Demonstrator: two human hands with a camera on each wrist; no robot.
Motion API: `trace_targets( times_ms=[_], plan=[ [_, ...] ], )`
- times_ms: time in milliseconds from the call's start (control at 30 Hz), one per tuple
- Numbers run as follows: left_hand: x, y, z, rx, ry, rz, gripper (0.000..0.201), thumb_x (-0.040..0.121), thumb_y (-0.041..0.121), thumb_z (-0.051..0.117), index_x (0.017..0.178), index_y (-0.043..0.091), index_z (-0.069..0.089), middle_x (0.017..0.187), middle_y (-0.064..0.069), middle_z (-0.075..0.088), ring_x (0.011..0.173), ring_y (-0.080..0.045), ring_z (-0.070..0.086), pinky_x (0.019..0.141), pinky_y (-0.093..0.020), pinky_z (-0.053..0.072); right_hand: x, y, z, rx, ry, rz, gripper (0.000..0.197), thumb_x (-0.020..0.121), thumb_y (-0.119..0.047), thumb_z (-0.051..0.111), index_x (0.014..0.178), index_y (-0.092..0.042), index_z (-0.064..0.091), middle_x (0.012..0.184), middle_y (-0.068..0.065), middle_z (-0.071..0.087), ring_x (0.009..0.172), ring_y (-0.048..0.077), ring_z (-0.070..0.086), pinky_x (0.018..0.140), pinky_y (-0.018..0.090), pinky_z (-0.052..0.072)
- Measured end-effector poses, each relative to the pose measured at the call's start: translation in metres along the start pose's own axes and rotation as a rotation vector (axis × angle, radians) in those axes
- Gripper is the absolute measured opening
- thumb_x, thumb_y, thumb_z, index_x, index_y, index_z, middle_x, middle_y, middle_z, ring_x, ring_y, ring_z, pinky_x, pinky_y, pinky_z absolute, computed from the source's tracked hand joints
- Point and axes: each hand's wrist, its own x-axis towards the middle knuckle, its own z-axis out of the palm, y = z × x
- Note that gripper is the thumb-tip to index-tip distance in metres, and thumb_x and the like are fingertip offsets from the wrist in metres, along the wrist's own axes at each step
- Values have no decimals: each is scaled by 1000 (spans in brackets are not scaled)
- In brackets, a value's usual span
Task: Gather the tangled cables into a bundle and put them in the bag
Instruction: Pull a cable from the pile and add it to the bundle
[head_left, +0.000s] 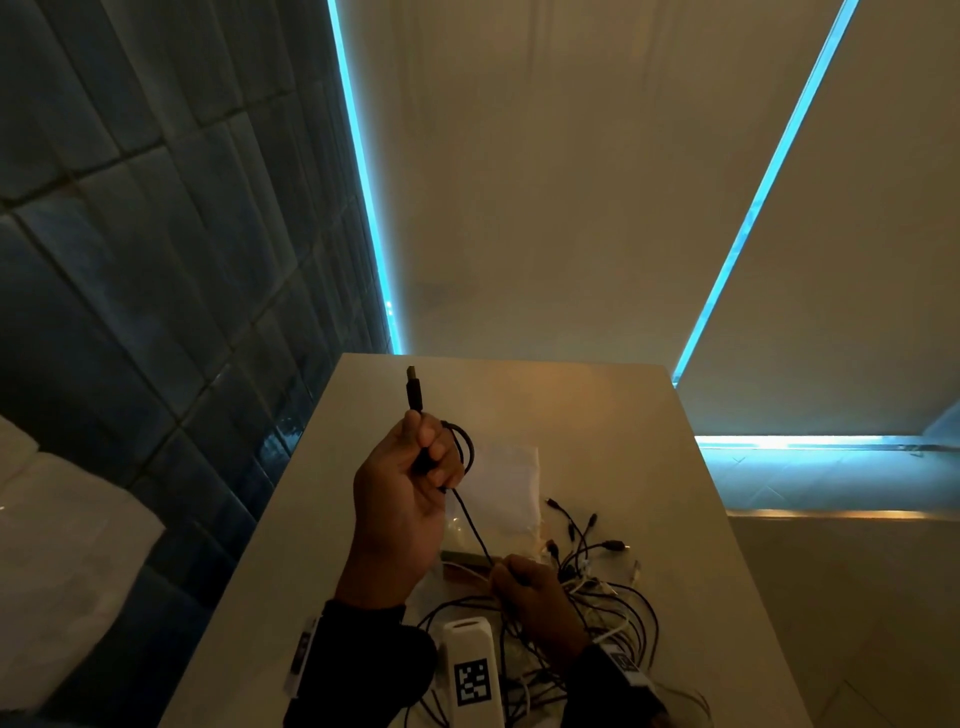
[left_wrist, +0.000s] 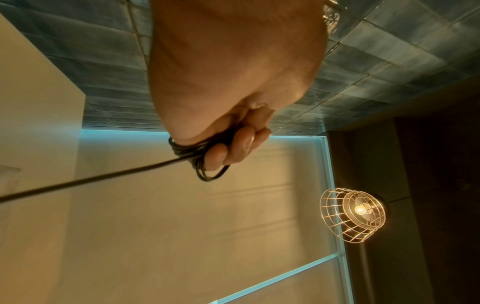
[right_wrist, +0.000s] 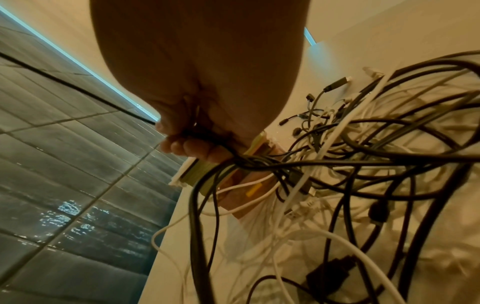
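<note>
My left hand (head_left: 415, 467) is raised over the table and grips a black cable (head_left: 470, 519) coiled in a few loops, its USB plug (head_left: 414, 389) sticking up from the fist. The left wrist view shows the coil (left_wrist: 200, 158) round my fingers (left_wrist: 233, 148). The cable runs taut down to my right hand (head_left: 524, 587), which pinches it low over the tangle of black and white cables (head_left: 597, 613). In the right wrist view my right fingers (right_wrist: 192, 148) curl round the black cable above the tangle (right_wrist: 363, 164). A clear plastic bag (head_left: 506, 483) lies flat behind the hands.
The pale table (head_left: 623, 415) is narrow, with a dark tiled wall (head_left: 130, 260) along its left edge. A small flat card or box (head_left: 462, 558) lies under the cables. A caged lamp (left_wrist: 353, 214) hangs overhead. A white tagged device (head_left: 470, 670) sits at my chest.
</note>
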Motion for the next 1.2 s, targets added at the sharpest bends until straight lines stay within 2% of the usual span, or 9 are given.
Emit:
trace_targets(
  times_ms=[100,200,333,467,633,833,967,1100,1200],
  plan=[
    [1,2,1,18,0,15,26,90,24,40,67,13,43,58,1,42,45,-9,33,47,-22,30,-1,1,0,-60,16,18,36,90,-28,57,54,-28,56,53,-9,45,52,5,40,56,27,33],
    [2,-2,-2,125,41,11,33,99,20,32,69,11,42,57,1,44,44,-8,35,46,-20,31,-1,-2,-3,-84,106,34,34,88,-29,61,54,-26,62,52,-7,52,53,7,47,57,29,38],
    [3,-11,-9,306,126,-54,38,103,18,29,69,8,43,59,-2,41,43,-9,33,41,-18,30,4,-24,-9,17,270,81,23,87,-17,67,65,-8,70,67,14,66,69,32,65,65,43,55],
    [4,-22,-11,388,179,-116,39,103,17,29,68,8,44,59,-6,43,44,-13,37,44,-21,30,5,-74,-9,154,305,-25,19,87,-12,66,70,-5,67,52,-3,52,50,13,46,46,25,39],
    [3,-31,-14,545,220,-190,38,103,15,30,68,8,45,65,-9,59,52,-17,56,53,-28,35,-6,-120,-2,282,178,-260,18,93,-11,59,78,-1,62,54,-1,46,48,12,36,44,24,31],
    [2,-20,-13,163,199,-218,38,102,23,29,70,9,45,80,-16,67,69,-24,65,68,-34,48,-13,-127,6,297,-18,-283,24,96,-6,54,73,-5,60,50,-4,45,44,7,36,46,19,33],
    [3,-13,-10,-5,142,-166,37,103,24,30,72,10,45,71,-9,61,64,-21,63,63,-29,54,-12,-113,9,277,-130,-174,30,95,-6,54,66,-11,60,53,-3,48,45,5,42,48,17,37],
    [6,-7,-7,-38,128,-78,33,100,23,32,70,12,42,61,0,43,48,-11,42,48,-22,40,-8,-90,6,178,-146,-134,32,96,-11,53,65,-17,58,58,-9,54,54,5,50,60,24,45],
    [7,-4,-7,-45,106,-39,33,99,22,32,69,13,42,57,3,38,43,-7,33,45,-20,31,-8,-76,5,104,-107,-121,32,98,-7,50,67,-12,52,58,-5,48,52,-1,47,57,15,42]
  ],
)
